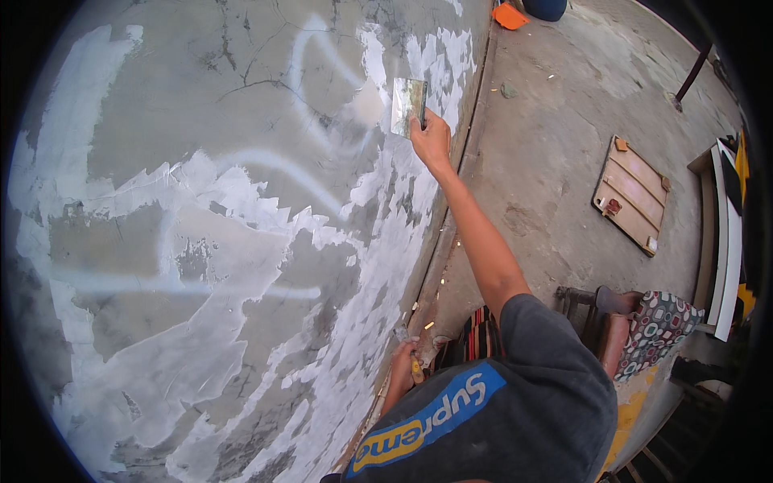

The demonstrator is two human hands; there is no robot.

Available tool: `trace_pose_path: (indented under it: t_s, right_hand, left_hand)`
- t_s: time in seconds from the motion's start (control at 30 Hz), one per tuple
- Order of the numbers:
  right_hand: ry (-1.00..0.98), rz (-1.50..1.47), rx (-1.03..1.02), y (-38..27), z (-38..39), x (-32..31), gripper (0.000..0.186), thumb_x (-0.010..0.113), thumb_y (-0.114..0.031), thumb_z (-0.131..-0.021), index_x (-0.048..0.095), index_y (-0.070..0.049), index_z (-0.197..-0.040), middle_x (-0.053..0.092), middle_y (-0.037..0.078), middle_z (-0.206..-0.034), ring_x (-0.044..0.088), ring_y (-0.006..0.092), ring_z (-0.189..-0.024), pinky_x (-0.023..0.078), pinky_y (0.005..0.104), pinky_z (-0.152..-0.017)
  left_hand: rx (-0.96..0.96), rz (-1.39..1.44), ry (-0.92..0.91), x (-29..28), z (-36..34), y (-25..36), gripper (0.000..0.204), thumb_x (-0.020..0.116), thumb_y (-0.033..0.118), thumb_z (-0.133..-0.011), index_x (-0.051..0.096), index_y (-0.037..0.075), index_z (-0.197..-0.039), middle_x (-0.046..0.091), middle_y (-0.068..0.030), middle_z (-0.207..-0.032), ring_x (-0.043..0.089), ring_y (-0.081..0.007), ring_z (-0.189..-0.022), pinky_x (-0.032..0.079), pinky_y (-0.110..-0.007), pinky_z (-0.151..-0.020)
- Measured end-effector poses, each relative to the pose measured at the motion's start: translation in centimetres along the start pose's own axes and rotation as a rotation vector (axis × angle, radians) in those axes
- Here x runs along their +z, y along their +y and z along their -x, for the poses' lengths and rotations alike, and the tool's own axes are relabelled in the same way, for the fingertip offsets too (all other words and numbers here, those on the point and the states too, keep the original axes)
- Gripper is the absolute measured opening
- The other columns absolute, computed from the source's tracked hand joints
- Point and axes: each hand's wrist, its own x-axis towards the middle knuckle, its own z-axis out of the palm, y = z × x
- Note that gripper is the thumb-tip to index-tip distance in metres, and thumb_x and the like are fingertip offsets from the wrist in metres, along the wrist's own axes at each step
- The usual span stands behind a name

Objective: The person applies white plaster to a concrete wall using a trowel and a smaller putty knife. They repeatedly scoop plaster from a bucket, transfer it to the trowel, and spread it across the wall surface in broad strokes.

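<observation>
In my right hand [432, 143] is a flat rectangular scraper blade [408, 107] smeared with filler. My arm stretches far up, and the blade lies at the wall, touching or very close to it. Thumb and fingers close on the blade's near corner. Low down by the foot of the wall, my left hand [402, 359] is closed round a small putty knife [416, 369] with a yellow handle; its blade is small and partly unclear. The grey cracked wall [241, 105] carries white filler patches [386, 209] and pale blue spray-painted strokes.
A slatted wooden panel [634, 193] lies on the concrete ground [539, 153] to the right. Nearer are a patterned-cloth seat [658, 332] and a striped cloth [481, 336]. A white-edged board [730, 241] stands far right. An orange dustpan-like piece [509, 16] and a dark blue container [546, 7] are at the top.
</observation>
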Motion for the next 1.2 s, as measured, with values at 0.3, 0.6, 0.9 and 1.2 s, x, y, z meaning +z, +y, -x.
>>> trace_pose_path:
  t_s: [0.3, 0.6, 0.9, 1.2]
  right_hand:
    - [-0.012, -0.017, -0.110, -3.5, 1.2, 1.8, 0.019, 0.056, -0.014, -0.085, 0.065, 0.001, -0.091, 0.058, 0.020, -0.062, 0.058, 0.0364, -0.058, 0.046, 0.0420, -0.063]
    - [-0.097, -0.007, -0.580, -9.0, 9.9, 0.8, 0.032, 0.061, -0.001, -0.081, 0.065, -0.004, -0.113, 0.065, 0.013, -0.081, 0.055, 0.0251, -0.070, 0.044, 0.0346, -0.061]
    - [0.078, 0.081, -0.314, -4.2, 9.1, 1.7, 0.032, 0.060, -0.001, -0.083, 0.065, -0.002, -0.114, 0.068, 0.014, -0.100, 0.053, 0.0275, -0.069, 0.047, 0.0353, -0.069]
    - [-0.037, 0.028, -0.501, -6.9, 13.6, 2.6, 0.038, 0.060, 0.001, -0.081, 0.063, -0.001, -0.119, 0.068, 0.014, -0.105, 0.053, 0.0262, -0.069, 0.047, 0.0324, -0.067]
  left_hand:
    - [0.039, 0.010, 0.076, -1.6, 1.2, -0.5, 0.020, 0.050, 0.017, -0.091, 0.061, 0.008, -0.105, 0.051, 0.0013, -0.079, 0.050, -0.0095, -0.069, 0.045, -0.027, -0.059]
    - [0.041, 0.006, 0.026, -2.9, 0.4, -1.3, 0.019, 0.051, 0.016, -0.091, 0.060, 0.008, -0.106, 0.051, 0.0018, -0.079, 0.049, -0.0087, -0.068, 0.044, -0.025, -0.059]
    - [0.067, 0.022, 0.013, -3.1, 0.4, -0.7, 0.017, 0.052, 0.015, -0.090, 0.060, 0.008, -0.103, 0.048, 0.0023, -0.079, 0.049, -0.0095, -0.068, 0.044, -0.025, -0.054]
    - [0.041, 0.015, 0.096, -4.4, 1.0, -2.0, 0.017, 0.052, 0.014, -0.089, 0.062, 0.009, -0.103, 0.048, 0.0017, -0.080, 0.049, -0.0097, -0.069, 0.045, -0.025, -0.055]
